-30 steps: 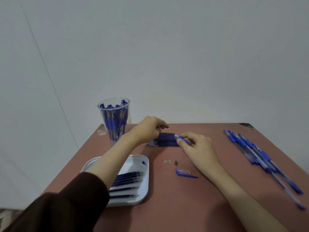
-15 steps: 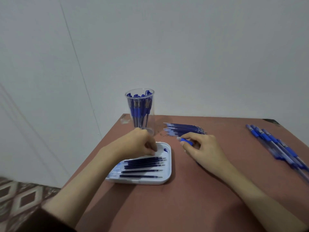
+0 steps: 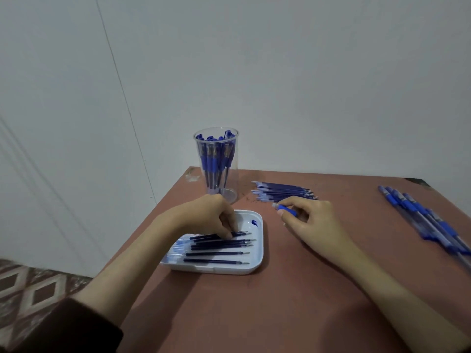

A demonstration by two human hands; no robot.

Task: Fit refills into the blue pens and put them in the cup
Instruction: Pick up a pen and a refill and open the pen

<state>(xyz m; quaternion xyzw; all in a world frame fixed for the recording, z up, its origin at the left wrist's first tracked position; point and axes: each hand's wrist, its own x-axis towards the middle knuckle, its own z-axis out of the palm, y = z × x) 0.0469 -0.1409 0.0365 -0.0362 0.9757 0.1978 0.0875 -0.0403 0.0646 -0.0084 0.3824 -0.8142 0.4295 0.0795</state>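
1. Refills [image 3: 219,248] lie side by side in the white tray [image 3: 257,266] nearest me. My left hand [image 3: 211,220] is curled down over them, fingertips [image 3: 228,234] pinching the top refill [image 3: 204,236].
2. Just right of the tray, my right hand [image 3: 313,222] grips a short blue pen part [image 3: 288,210] between thumb and fingers, above the worktop [image 3: 280,314].
3. I judge this to be the step of fetching a refill. Next I must lift this one clear of its neighbours without dragging them, then line its tip up with the opening of the part in my right hand.
4. Farther off lies a loose refill bundle [image 3: 283,192]. Beside it stands the cup [image 3: 216,161], already holding many pens. Well to the right, a row of blue pens [image 3: 428,220] waits.
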